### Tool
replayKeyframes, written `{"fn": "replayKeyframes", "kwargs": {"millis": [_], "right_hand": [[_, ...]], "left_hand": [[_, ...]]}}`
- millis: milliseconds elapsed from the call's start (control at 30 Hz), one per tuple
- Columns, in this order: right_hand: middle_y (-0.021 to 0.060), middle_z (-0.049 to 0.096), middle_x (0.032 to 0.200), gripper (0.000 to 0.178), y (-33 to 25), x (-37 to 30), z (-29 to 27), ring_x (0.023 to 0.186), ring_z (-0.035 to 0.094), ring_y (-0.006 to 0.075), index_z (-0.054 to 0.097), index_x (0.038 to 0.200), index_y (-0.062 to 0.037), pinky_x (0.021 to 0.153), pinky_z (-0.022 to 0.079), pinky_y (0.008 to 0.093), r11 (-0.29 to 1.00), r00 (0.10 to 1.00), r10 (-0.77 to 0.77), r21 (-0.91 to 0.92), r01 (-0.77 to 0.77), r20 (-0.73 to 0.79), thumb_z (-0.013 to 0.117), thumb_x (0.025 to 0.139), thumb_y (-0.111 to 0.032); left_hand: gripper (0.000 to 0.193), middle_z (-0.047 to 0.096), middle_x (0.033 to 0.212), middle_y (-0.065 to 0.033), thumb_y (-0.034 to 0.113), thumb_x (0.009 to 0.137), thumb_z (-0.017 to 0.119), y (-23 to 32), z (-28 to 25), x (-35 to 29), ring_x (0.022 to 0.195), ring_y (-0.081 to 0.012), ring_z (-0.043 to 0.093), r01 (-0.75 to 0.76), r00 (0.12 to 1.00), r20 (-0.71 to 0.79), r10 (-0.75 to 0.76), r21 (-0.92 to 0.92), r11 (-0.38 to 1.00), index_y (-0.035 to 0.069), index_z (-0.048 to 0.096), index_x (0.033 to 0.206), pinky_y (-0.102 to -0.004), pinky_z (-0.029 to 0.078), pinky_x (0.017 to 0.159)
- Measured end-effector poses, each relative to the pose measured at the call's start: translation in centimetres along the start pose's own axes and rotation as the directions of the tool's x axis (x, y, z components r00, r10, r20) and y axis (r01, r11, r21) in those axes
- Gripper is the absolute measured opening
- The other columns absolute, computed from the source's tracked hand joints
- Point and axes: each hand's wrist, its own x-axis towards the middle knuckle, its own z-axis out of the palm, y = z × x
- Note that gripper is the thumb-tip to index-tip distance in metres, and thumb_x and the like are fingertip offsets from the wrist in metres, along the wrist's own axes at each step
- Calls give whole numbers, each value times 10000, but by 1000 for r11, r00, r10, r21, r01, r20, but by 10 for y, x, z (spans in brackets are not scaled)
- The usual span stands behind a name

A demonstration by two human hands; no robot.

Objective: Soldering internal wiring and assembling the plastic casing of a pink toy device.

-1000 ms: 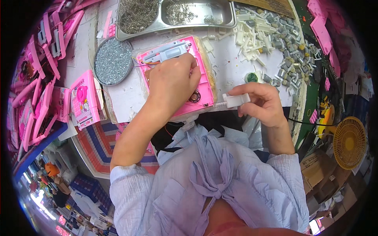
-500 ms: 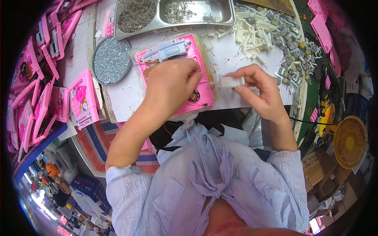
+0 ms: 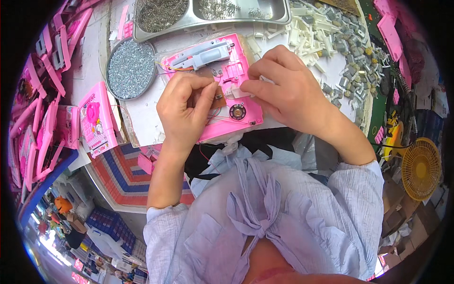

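A pink plastic toy casing point(image 3: 243, 122) lies on the table with its inner side up. Set in it are a round black speaker point(image 3: 237, 111), a grey gearbox unit point(image 3: 213, 54) and a brown circuit board point(image 3: 219, 100) with thin wires. Over the casing's left part, my left hand point(image 3: 184, 102) pinches thumb and fingertips together beside the board; what they grip, if anything, is too small to make out. My right hand point(image 3: 288, 90) is closed on a small white plastic piece point(image 3: 232, 93), held low over the casing's middle, close to my left fingertips.
A round dish of small screws point(image 3: 131, 68) stands left of the casing. Behind is a metal tray point(image 3: 260, 21) with springs. White plastic parts point(image 3: 314, 33) and small motors point(image 3: 352, 66) are heaped at the right. Pink casings point(image 3: 45, 128) pile up at the left; a yellow fan point(image 3: 421, 169) stands right.
My right hand has brought the white plastic piece left, onto the casing. My left hand has drawn back toward the left, uncovering the board and the speaker.
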Motion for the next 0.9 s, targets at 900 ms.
{"fn": "replayKeyframes", "kwargs": {"millis": [900], "right_hand": [[93, 633, 992, 342, 24, 0, 11, 869, 562, 291, 703, 1028, -71, 719, 489, 371, 957, 997, -78, 280, 79, -12, 783, 701, -10]], "left_hand": [[116, 603, 764, -44, 1, 817, 786, -4, 3, -3, 574, -100, 531, 40, 999, 1, -40, -17, 999, 8, 678, 858, -242, 415, 517]]}}
